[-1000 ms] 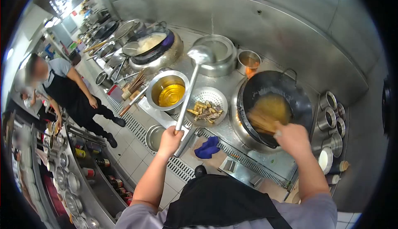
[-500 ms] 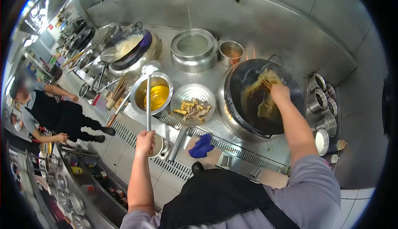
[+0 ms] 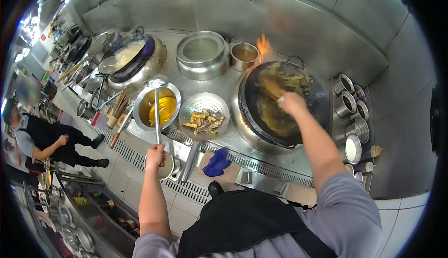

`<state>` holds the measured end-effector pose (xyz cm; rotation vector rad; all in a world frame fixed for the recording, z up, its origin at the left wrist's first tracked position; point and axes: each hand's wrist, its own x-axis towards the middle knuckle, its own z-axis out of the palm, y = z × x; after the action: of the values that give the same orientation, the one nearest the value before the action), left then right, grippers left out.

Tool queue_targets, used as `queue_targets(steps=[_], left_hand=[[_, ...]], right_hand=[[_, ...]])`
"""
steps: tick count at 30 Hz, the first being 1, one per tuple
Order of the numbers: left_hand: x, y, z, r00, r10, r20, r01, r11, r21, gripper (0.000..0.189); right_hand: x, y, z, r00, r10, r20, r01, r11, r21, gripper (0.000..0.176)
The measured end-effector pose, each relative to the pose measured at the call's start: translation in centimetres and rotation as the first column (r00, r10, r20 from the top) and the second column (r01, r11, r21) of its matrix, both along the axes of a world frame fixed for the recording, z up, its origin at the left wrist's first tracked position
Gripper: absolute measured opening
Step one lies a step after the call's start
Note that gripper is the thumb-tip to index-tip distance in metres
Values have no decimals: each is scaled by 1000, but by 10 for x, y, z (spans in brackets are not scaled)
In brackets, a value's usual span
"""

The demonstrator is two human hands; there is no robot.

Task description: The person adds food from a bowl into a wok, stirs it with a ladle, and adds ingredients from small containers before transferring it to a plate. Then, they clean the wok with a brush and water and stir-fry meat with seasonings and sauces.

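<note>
My right hand (image 3: 292, 103) is closed around a bamboo wok brush (image 3: 271, 86), its bristles blurred by motion against the inside of the black wok (image 3: 322, 106). Murky, yellowish-brown liquid and froth swirl in the wok. On the other side, my left hand (image 3: 155, 157) grips the long handle of a metal ladle (image 3: 157, 113). The ladle's bowl is at the far rim of a steel pot (image 3: 139, 101) of yellow oil. Between pot and wok lies a perforated strainer (image 3: 205, 99) holding browned fried pieces (image 3: 204, 122).
Flames (image 3: 263, 47) rise behind the wok, beside a small pot (image 3: 244, 56). A lidded pot (image 3: 203, 69) stands at the back. Steel containers (image 3: 346, 104) line the right. A blue cloth (image 3: 216, 162) lies at the front edge. Another person (image 3: 51, 134) stands at left.
My right hand has swept the brush leftward across the wok. Flames behind the wok have grown taller. My left hand stays on the ladle. The whole view has shifted slightly.
</note>
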<state>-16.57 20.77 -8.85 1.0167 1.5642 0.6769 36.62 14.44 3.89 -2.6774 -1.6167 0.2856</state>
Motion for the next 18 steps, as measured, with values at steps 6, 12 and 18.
queue_targets(steps=[6,12,18], left_hand=[[-4,-23,-12,736,209,-644,192,847,495,28],[104,-103,57,821,101,-561,448,493,746,35],[159,-147,14,389,-343,-855,858,474,200,44]], right_hand=[[-38,-81,81,917,398,-19,-393,895,-212,53],[-3,-13,26,944,323,-68,-307,935,181,52],[-20,-87,39,792,591,154,-521,785,-335,26]])
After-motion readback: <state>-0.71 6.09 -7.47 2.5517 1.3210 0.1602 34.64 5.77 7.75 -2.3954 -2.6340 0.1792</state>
